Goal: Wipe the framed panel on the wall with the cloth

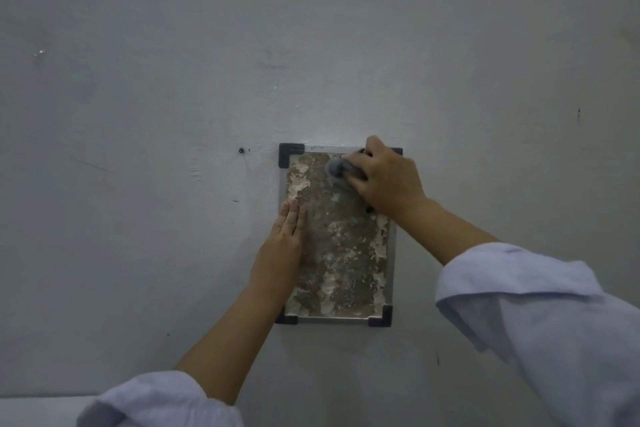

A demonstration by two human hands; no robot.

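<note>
1. A plain grey wall (173, 114) fills the view, marked with small dark spots and one little screw hole (241, 150).
2. A framed panel (341, 253) is hung on the wall, low and a bit right of the middle. Its face is blotchy brown and white, with dark corner pieces (291, 153).
3. The left hand (285, 239) is laid flat on the panel's left edge, fingers straight and pressed together.
4. A grey cloth (336, 168) is bunched and gripped in the right hand (384, 180), pressed near the panel's top.
5. Pale sleeves (540, 322) are pushed back.

Mottled, rough-looking framed panel (337, 239), pale metal rim; matt painted wall (173, 114).
</note>
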